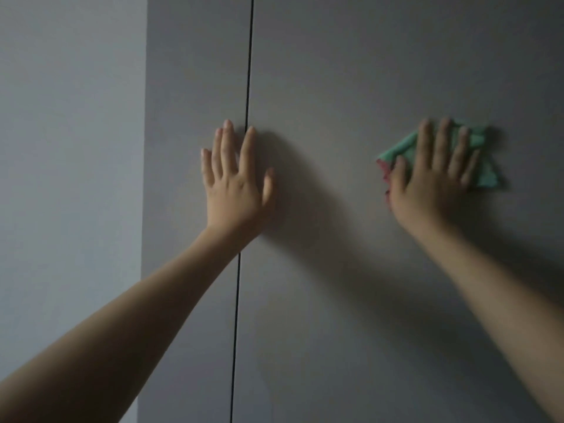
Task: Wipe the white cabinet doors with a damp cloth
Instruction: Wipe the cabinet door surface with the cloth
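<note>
Two bare arms reach up from the bottom of the picture, one from the left corner and one from the right. The left hand (236,175) is open wide, with its fingers straight and pointing up. It lies flat on the cabinet, right over the thin dark gap (244,209) that runs up and down between the two doors. It holds nothing. The right hand (433,175) is open too, with its fingers spread and pointing up. It presses a green cloth (486,175) flat onto the right door (351,87). The cloth is bunched up under the palm and fingers. It sticks out on both sides of the hand, so its long way goes from side to side, and a bit of pink edge shows by the thumb. The cloth is about halfway up the picture, well apart from the gap. The left door (195,71) is a narrow strip. Past its left edge is a pale wall (70,117). The light is dim, and both arms throw dark shadows on the right door.
</note>
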{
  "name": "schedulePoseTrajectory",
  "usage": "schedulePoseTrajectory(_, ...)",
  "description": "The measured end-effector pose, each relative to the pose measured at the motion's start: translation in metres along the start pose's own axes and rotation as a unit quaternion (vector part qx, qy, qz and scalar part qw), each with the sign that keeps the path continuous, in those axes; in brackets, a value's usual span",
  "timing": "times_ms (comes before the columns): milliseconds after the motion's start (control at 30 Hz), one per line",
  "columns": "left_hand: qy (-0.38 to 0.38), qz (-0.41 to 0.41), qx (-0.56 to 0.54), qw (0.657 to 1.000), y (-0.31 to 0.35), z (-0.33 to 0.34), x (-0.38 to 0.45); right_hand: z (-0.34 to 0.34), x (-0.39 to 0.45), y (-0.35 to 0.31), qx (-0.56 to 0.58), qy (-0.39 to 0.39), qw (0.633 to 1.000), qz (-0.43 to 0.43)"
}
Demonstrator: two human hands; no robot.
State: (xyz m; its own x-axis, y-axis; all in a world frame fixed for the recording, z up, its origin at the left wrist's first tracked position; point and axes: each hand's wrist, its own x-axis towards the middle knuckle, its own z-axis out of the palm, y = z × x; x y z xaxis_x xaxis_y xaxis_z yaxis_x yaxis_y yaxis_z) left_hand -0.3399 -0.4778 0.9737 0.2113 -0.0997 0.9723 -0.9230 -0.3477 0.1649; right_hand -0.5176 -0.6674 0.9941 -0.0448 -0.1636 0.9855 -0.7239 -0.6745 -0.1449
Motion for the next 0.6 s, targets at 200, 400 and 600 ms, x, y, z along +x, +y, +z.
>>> schedulePoseTrajectory(200,-0.017,0.023,0.004,1.000,0.039,0.014,-0.005,-0.004,-0.060,0.040,-0.042,-0.056,0.907,-0.416)
schedulePoseTrajectory(400,-0.030,0.035,-0.015,0.999,0.070,0.022,-0.009,-0.010,0.016,0.112,-0.024,-0.025,0.999,0.003)
schedulePoseTrajectory(600,-0.044,0.065,-0.047,0.996,0.121,0.037,-0.016,-0.009,-0.069,0.089,-0.042,-0.067,0.941,-0.328)
